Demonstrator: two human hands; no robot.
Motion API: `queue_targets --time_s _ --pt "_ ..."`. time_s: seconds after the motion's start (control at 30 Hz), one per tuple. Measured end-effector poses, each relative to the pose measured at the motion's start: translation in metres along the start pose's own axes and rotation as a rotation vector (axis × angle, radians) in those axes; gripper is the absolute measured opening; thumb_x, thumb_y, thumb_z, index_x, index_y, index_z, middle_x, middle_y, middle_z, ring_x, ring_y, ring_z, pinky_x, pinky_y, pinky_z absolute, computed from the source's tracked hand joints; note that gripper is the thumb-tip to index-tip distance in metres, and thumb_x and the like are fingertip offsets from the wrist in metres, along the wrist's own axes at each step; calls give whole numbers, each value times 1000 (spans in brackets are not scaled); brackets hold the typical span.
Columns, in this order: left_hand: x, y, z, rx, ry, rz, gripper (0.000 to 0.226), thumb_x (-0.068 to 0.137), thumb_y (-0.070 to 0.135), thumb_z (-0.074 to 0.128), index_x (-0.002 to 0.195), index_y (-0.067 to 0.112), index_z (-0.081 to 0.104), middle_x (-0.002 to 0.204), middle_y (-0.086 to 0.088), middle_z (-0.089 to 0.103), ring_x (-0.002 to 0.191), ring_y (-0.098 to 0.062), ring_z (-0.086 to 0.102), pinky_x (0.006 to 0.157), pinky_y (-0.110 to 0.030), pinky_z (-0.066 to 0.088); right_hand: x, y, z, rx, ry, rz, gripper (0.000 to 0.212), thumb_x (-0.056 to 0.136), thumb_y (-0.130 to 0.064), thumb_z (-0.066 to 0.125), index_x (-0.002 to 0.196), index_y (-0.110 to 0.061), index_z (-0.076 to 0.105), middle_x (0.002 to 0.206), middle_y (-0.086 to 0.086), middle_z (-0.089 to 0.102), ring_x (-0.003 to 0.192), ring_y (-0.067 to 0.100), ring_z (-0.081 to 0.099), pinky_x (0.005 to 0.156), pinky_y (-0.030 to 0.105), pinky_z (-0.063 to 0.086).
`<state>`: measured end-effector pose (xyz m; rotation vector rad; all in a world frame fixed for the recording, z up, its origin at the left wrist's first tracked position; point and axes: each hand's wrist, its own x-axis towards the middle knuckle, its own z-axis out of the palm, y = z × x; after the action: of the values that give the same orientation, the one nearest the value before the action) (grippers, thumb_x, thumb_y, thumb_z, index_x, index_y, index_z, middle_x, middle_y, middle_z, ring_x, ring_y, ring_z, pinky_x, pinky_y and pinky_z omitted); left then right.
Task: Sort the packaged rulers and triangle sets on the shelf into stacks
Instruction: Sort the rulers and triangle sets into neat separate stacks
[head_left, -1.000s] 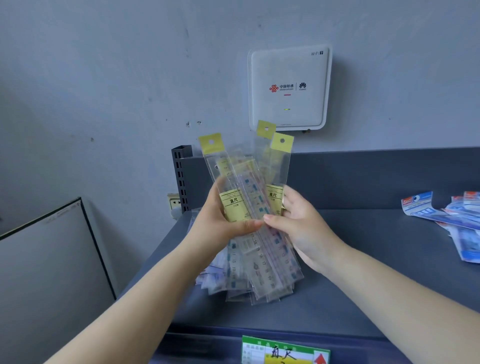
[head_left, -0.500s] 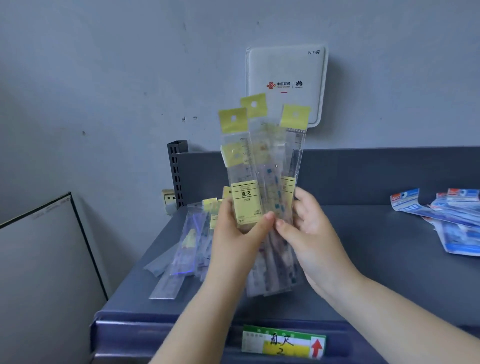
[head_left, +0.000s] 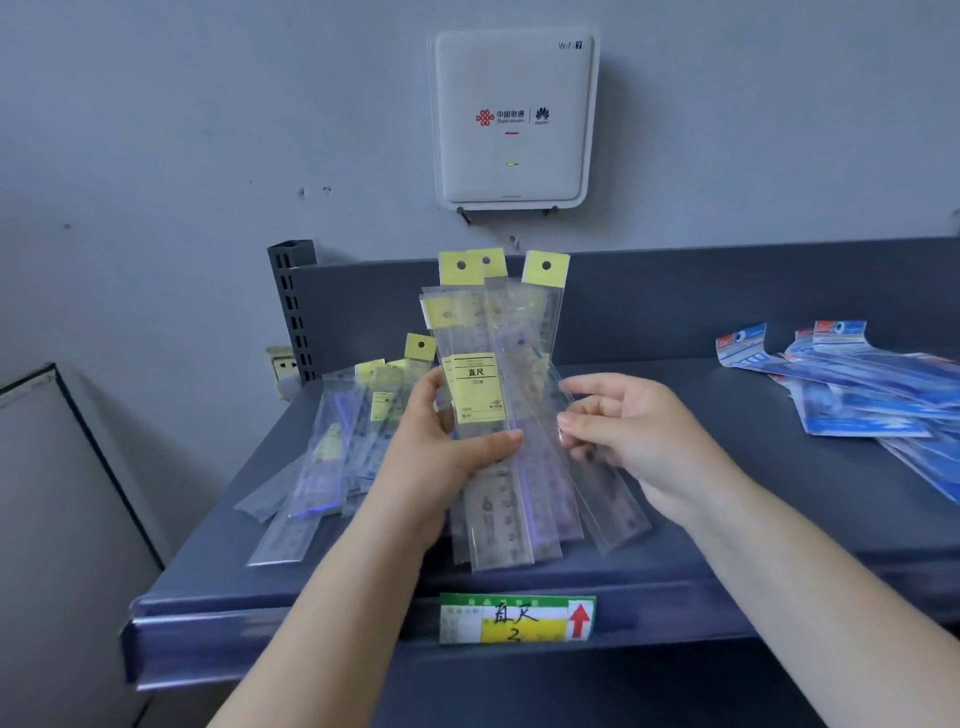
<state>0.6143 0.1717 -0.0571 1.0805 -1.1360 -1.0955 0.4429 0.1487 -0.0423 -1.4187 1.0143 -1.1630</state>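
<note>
Above the shelf (head_left: 675, 587), left hand (head_left: 441, 457) grips upright bundle of packaged rulers (head_left: 498, 415) mid-length; right hand (head_left: 628, 436) loosely curled at its edge; sleeves look light, slippery, best pinched mid-length.

I read "WiFi 7" and a Huawei logo on the router (head_left: 513, 118) above my grip; the held ruler pack (head_left: 479, 387) says "直尺"; the shelf tag (head_left: 517, 618) below it, probably "直尺 2".

Single head cam on my feed, wide-angle, looking forward and down, close over shelf (head_left: 727, 415) front edge. Faces back wall (head_left: 156, 130) square-on, router (head_left: 511, 117) top centre. Forearms enter from bottom. No second view, no overlap.
</note>
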Motion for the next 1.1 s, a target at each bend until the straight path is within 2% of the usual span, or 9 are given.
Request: queue_targets --time_s 0.23,0.33,0.47,0.57,0.7,0.83,0.93,1.0,1.1 --pt "3 2 10 31 56 -8 85 71 -7 74 141 22 34 108 -6 69 86 -21 71 71 -38 58 6 -2 -50 263 147 -85 40 87 16 47 117 -11 51 71 5 49 62 12 56 65 23 58" --pt "4 1 23 42 103 3 87 71 -7 74 142 22 33 108 -6 69 86 -21 71 74 -40 58 12 1 -83 176 230 -64 44 85 19 49 118 -11 48 76 5 45 69 16 53 73 30 59" --pt "5 -2 43 49 117 -6 80 71 -8 74 137 23 39 106 -7 70 89 -25 70 81 -46 56 21 15 -118 -401 338 -3 44 82 5 59 122 -10 46 85 2 50 84 22 53 74 30 44" --pt "5 -2 53 75 103 -10 75 72 -6 73 133 25 41 107 -6 69 93 -25 69 84 -48 55 24 24 -130 -998 282 47 48 84 -5 62 128 -10 43 117 9 50 106 25 50 81 28 38" --pt "4 -3 53 63 113 -9 74 74 -6 72 134 24 41 106 -4 69 91 -22 70 77 -42 57 20 30 -130 -1316 221 20 33 88 -7 56 119 -14 50 123 9 46 116 28 44 89 33 40" --pt "2 -2 50 55 110 7 73 74 -7 72 133 24 42 105 -3 69 90 -20 70 74 -38 57 11 15 -113 -905 225 -129 21 86 -21 62 107 -19 61 106 0 57 93 16 53 79 26 40" --pt "0 -3 46 49 110 27 74 73 -6 73 132 25 42 106 -3 69 91 -20 70 76 -39 57 -1 -2 -76 -514 -34 -62 37 75 -42 72 105 -25 60 96 -7 63 85 10 61 78 25 46" --pt "-1 -3 43 54 110 35 75 72 -6 74 132 25 42 106 -4 70 91 -20 70 77 -39 58 -7 -4 -49 -514 -153 -67 49 71 -46 74 110 -27 53 97 -10 61 82 7 60 80 25 48" --pt "0 -4 39 46 107 34 77 71 -5 75 134 24 41 107 -6 70 92 -22 70 74 -39 58 -3 3 -27 -562 -109 -125 43 73 -36 77 107 -24 52 86 -9 62 72 5 57 75 26 49"
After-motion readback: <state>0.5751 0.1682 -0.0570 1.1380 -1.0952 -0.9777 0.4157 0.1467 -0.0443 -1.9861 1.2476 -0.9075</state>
